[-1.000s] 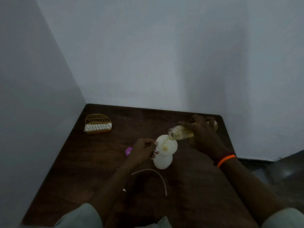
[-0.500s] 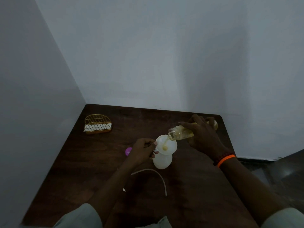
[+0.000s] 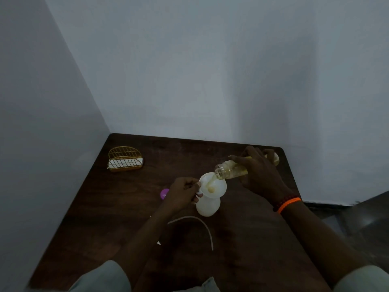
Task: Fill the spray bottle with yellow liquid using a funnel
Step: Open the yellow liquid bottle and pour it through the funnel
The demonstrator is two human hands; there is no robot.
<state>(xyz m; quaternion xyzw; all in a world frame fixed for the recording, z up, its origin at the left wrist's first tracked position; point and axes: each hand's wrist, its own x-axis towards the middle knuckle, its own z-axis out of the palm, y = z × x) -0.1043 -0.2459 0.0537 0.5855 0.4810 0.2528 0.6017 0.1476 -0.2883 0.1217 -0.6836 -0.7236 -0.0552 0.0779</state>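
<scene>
White translucent plastic spray bottle (image 3: 208, 205), cap off, stood upright near the middle of the dark brown wooden counter (image 3: 130, 207). White round plastic funnel (image 3: 213, 185) sat in its neck, mouth up. Left hand (image 3: 183, 191) had its fingers curled against the funnel's left rim, pinching it at the edge. Right hand (image 3: 260, 172) was wrapped around a clear plastic bottle of yellow liquid (image 3: 231, 170), held nearly level above the counter with its open mouth directly over the funnel's far right rim. A thin yellow stream (image 3: 211, 180) ran from the mouth down the funnel wall to the throat, where a small yellow pool showed. An orange band and a dark beaded band (image 3: 287, 204) sat on the right wrist.

A purple round piece (image 3: 164, 193) lay on the counter just left of the left hand, partly hidden by it; what it was could not be told. A thin white curved tube (image 3: 200, 223) lay toward the near edge, below the spray bottle. A gold wire holder with white paper in it (image 3: 125, 159) stood near the far left corner, well apart from the hands.
</scene>
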